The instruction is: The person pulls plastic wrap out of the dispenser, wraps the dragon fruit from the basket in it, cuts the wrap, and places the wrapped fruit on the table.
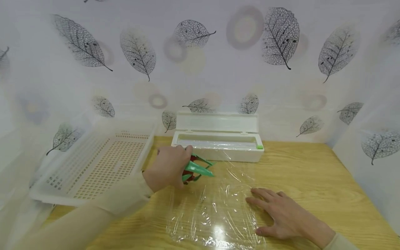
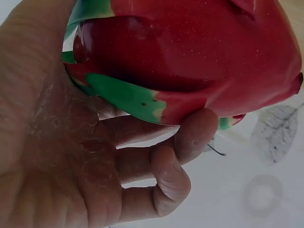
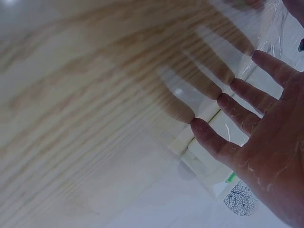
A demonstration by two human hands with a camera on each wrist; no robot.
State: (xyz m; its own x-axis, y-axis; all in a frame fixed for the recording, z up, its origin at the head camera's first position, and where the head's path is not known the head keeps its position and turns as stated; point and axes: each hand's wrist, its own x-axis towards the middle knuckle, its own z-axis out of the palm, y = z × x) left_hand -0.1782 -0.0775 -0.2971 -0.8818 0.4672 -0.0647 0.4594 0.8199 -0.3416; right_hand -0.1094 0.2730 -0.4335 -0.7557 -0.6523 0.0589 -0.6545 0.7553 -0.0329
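Head view: I see cling film (image 1: 212,208) drawn from the dispenser (image 1: 225,155), left hand (image 1: 172,165) gripping the dragon fruit (image 1: 197,168) at the film's left side, not yet wrapped, right hand (image 1: 281,215) spread wide

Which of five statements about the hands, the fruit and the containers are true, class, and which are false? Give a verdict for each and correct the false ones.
1. The left hand holds a red dragon fruit with green scales. True.
2. Clear cling film lies over the wooden table in front of the white film dispenser. True.
3. The film dispenser is closed. False: its lid stands open.
4. Both hands grip the dragon fruit. False: only one does; the right hand is by the cling film's right edge, fingers spread.
5. The film dispenser is the leftmost container. False: a white perforated basket stands farther left.
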